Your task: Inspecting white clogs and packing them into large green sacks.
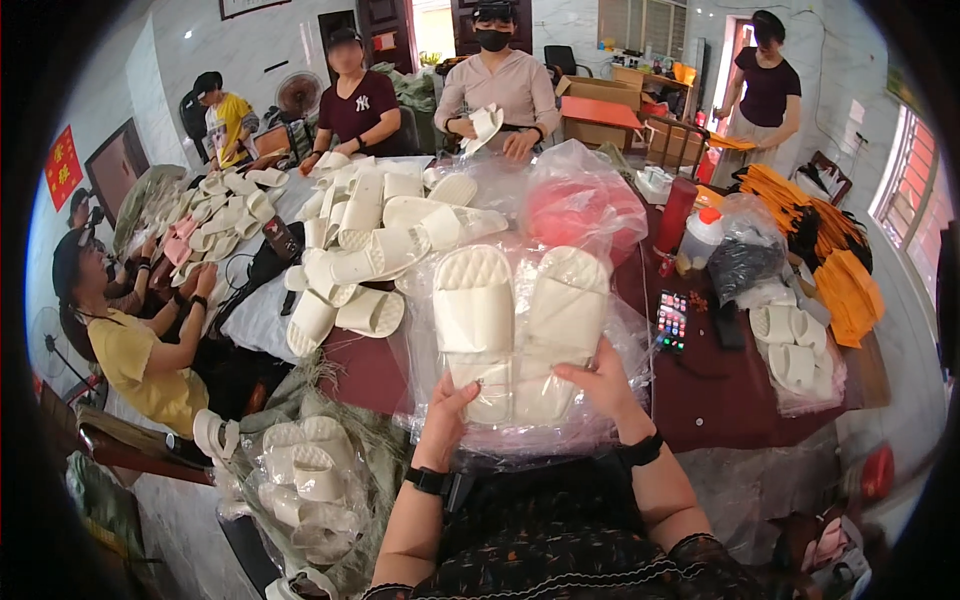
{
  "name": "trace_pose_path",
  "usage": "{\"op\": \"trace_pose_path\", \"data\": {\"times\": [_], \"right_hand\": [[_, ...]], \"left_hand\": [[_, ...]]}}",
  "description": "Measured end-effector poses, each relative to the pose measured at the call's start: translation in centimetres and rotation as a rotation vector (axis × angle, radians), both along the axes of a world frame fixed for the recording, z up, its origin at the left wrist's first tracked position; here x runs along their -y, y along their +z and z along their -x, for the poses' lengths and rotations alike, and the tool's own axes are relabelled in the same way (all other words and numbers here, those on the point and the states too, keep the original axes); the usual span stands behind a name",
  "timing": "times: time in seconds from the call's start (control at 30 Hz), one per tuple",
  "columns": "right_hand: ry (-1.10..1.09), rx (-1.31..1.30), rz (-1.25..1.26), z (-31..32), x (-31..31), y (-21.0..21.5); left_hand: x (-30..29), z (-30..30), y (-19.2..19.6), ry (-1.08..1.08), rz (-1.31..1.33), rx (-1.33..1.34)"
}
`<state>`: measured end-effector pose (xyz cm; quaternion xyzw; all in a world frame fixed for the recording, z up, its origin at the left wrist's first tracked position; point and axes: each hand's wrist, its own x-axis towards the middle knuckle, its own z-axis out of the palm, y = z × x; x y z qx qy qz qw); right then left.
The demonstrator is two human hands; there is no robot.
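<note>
A pair of cream slide slippers (474, 305) in a clear plastic bag (516, 350) is held up side by side in front of me, toes pointing away. The slippers have quilted soles and wide straps. My left hand (447, 410) grips the lower left edge, thumb on top. On the lower right edge my right hand (604, 382) closes the same way, thumb on top. The fingers under the bag are hidden. More clear plastic bags (620, 340) lie beneath on the dark red table (740, 400). A heap of loose cream slippers (365, 255) spreads just beyond, to the left.
To the right are a phone (672, 320), a red flask (677, 214), a white jug (699, 240) and more bagged slippers (795, 350). Orange bags (845, 290) pile behind them. A sack of bagged slippers (310, 470) stands at lower left. Several people work around the table.
</note>
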<state>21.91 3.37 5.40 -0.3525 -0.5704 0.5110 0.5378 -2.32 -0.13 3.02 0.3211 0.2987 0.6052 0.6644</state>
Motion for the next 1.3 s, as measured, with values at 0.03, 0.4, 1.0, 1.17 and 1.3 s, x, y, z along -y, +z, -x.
{"op": "trace_pose_path", "data": {"times": [0.03, 0.4, 1.0, 1.17, 1.3], "right_hand": [[0.014, -0.003, 0.001, 0.3, 0.1, -0.1], [-0.159, -0.022, -0.105, 3.6, 0.7, -1.8], [-0.056, 0.309, 0.273, 1.5, 3.0, -3.8], [-0.062, 0.512, -0.011, 1.5, 3.0, -6.2], [-0.063, 0.502, 0.038, 1.7, 3.1, -5.9]], "left_hand": [[0.0, 0.1, -0.1, 0.014, 0.001, -0.003], [-0.1, -2.1, -0.6, -0.144, -0.001, -0.099], [4.8, 8.8, 0.8, 0.434, 0.055, 0.071], [10.6, 23.3, 1.8, 0.822, 0.206, -0.449], [15.3, 29.6, 0.6, 0.765, 0.501, -0.803]]}}
